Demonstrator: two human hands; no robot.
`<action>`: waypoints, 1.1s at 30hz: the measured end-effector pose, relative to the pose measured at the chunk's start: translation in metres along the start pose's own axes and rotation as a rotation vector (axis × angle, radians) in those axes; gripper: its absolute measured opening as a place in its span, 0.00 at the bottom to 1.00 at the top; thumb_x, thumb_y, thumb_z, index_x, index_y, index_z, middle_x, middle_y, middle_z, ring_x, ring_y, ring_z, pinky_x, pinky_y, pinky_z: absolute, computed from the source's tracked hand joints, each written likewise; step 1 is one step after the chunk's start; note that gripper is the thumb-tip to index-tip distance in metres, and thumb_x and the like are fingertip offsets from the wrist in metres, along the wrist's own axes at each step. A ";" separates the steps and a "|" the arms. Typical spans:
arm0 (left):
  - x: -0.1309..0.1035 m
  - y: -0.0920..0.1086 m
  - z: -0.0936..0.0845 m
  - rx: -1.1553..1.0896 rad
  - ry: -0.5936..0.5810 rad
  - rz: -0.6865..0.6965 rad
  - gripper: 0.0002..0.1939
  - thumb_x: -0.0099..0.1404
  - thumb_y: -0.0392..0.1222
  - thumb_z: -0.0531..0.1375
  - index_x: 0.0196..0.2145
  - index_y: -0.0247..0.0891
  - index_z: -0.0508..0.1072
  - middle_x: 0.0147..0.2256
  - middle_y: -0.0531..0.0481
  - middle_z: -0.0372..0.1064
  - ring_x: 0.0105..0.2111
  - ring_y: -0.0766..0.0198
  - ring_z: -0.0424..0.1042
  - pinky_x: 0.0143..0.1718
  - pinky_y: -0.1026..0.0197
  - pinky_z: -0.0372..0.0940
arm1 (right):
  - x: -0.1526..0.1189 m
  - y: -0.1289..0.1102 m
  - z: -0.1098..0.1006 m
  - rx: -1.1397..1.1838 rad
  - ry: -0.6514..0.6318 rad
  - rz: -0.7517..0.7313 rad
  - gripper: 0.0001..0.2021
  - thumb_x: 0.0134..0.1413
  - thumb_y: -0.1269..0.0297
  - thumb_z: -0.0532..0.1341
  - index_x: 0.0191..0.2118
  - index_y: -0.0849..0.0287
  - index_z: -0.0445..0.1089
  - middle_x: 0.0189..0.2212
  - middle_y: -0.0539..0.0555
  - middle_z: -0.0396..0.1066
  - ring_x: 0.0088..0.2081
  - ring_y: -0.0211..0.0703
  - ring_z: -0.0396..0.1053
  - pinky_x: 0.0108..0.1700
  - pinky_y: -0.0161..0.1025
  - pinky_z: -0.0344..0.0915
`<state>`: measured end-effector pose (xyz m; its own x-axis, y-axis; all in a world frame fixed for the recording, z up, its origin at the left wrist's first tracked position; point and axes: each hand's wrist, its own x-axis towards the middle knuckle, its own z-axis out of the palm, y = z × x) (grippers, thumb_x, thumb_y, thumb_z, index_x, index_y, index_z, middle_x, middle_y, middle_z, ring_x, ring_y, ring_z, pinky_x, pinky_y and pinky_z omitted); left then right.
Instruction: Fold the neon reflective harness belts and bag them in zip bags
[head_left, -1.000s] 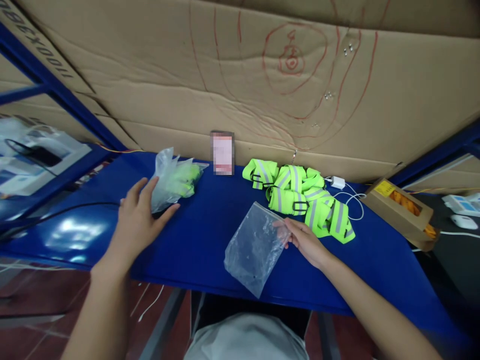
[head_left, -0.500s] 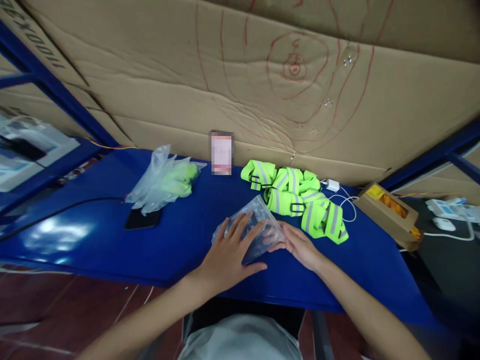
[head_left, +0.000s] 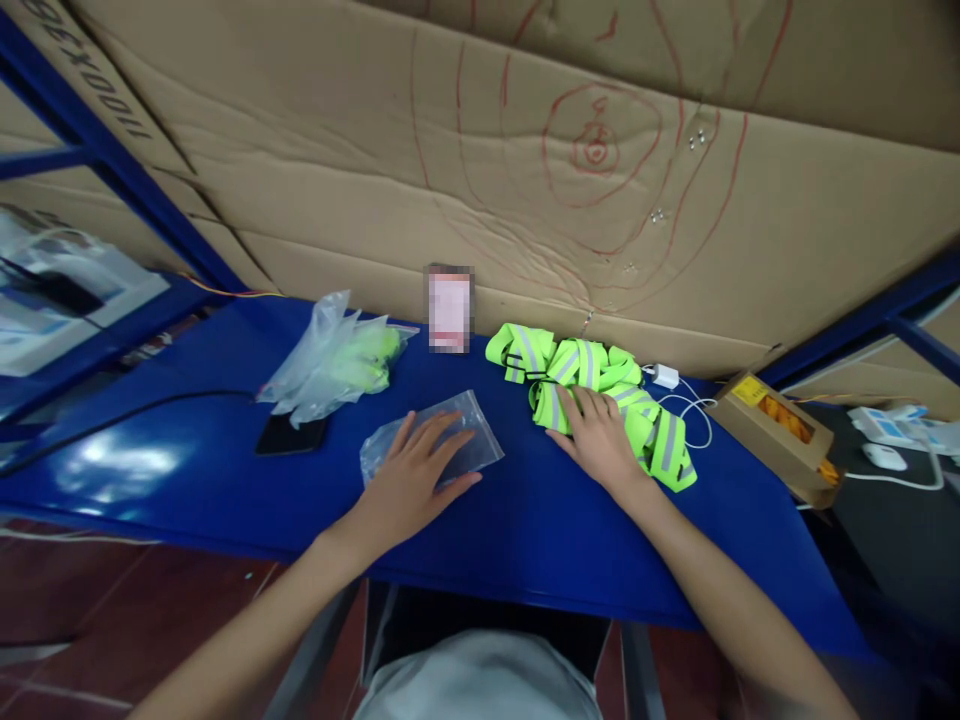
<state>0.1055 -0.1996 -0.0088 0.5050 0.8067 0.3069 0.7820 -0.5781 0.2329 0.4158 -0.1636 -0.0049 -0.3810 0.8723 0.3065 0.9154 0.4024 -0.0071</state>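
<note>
My left hand (head_left: 424, 465) lies with spread fingers on a clear zip bag (head_left: 476, 425), which rests flat on the blue table (head_left: 517, 530). The bag looks flat, though the hand covers its middle. Over the near side of a pile of neon-yellow reflective straps (head_left: 581, 360) is my right hand (head_left: 600, 435). Its fingers reach onto a rolled strap (head_left: 546, 408) with a grey stripe; the thumb is apart from them. Whether those fingers grip the strap is hard to make out.
Plastic bags (head_left: 307, 365), one with yellow material inside, lie at the left beside a black phone (head_left: 289, 437). A blurred upright card (head_left: 450, 310) leans at the cardboard wall (head_left: 337, 200). To the right are a white charger (head_left: 661, 376) with cable and an open-windowed carton (head_left: 750, 440).
The left hand has moved the clear bag leftward on the table. My right hand has let go of the bag's edge and moved up and right onto the straps.
</note>
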 end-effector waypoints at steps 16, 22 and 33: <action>0.082 0.024 0.021 -1.197 -0.257 -0.043 0.40 0.66 0.53 0.66 0.68 0.47 0.52 0.63 0.39 0.60 0.58 0.50 0.69 0.58 0.47 0.67 | -0.018 -0.022 -0.013 1.891 -0.166 0.887 0.25 0.60 0.40 0.60 0.51 0.54 0.76 0.48 0.55 0.80 0.56 0.55 0.75 0.59 0.51 0.69; 0.073 0.035 0.028 -1.590 -0.291 -0.271 0.38 0.63 0.46 0.70 0.64 0.47 0.56 0.49 0.45 0.69 0.48 0.57 0.73 0.46 0.57 0.71 | -0.018 -0.029 -0.015 2.184 -0.239 0.998 0.22 0.62 0.44 0.60 0.51 0.54 0.76 0.47 0.53 0.81 0.56 0.55 0.75 0.59 0.51 0.69; 0.078 0.029 0.018 -1.890 -0.347 -0.576 0.19 0.55 0.39 0.75 0.35 0.36 0.68 0.33 0.55 0.70 0.34 0.69 0.73 0.38 0.67 0.67 | -0.020 -0.029 -0.008 1.958 -0.109 0.996 0.23 0.54 0.48 0.70 0.51 0.55 0.77 0.49 0.56 0.80 0.53 0.56 0.77 0.57 0.50 0.72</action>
<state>0.1745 -0.1512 0.0055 0.5998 0.7606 -0.2485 -0.3339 0.5201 0.7861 0.3979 -0.1945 -0.0032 -0.0723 0.8929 -0.4444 -0.4572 -0.4256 -0.7809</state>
